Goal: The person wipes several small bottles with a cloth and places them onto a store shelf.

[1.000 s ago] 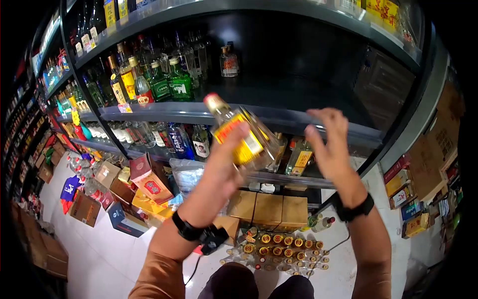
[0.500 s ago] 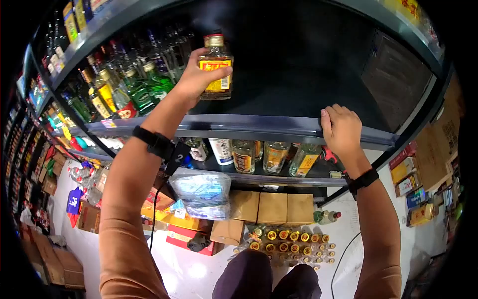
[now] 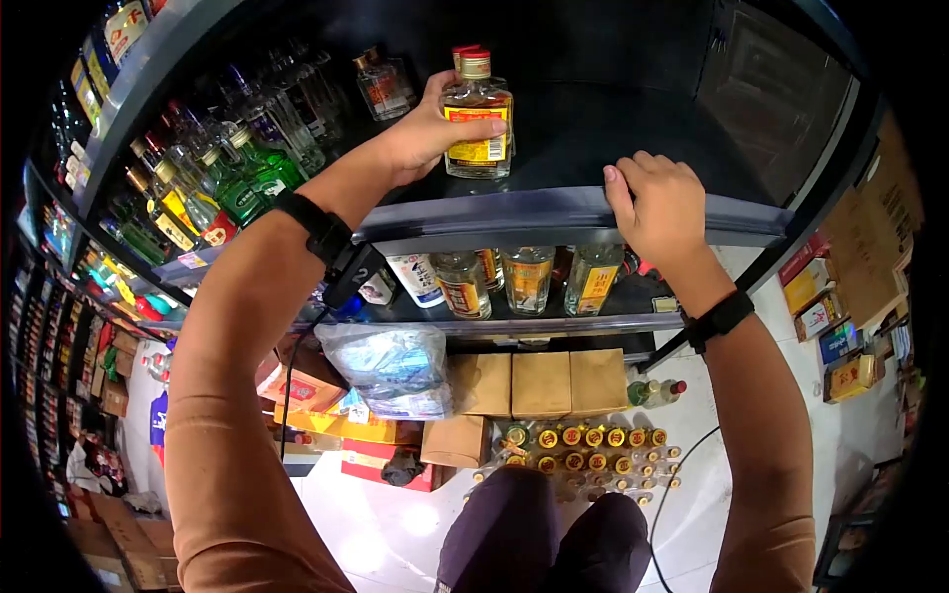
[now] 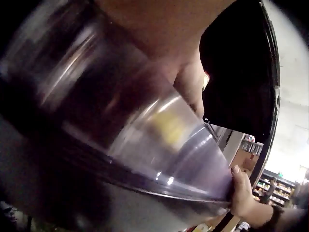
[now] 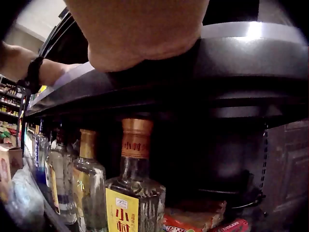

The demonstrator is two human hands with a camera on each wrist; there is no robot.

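Note:
My left hand (image 3: 425, 138) grips a flat clear liquor bottle (image 3: 477, 163) with a gold-and-red cap and a yellow-and-red label, its thumb across the label. A second red cap (image 3: 465, 49) shows right behind it, with most of that bottle hidden. The front bottle is upright, its base low over the dark shelf (image 3: 573, 148) near the front edge. My right hand (image 3: 662, 208) holds the shelf's front edge (image 3: 741, 212), fingers curled over the lip. In the left wrist view the clear edge strip (image 4: 193, 169) covers much of the scene.
Green bottles (image 3: 232, 188) and other bottles stand left on the same shelf, with a small clear bottle (image 3: 384, 89) farther back. The shelf below bears several labelled bottles (image 5: 135, 203). On the floor are brown cartons (image 3: 542, 383), a plastic-wrapped bundle (image 3: 390, 366) and grouped gold-capped bottles (image 3: 595, 462).
The left hand has brought the bottle from tilted in front of the shelf to upright over it, lately lower and rightward in view. The right hand has come down onto the shelf edge.

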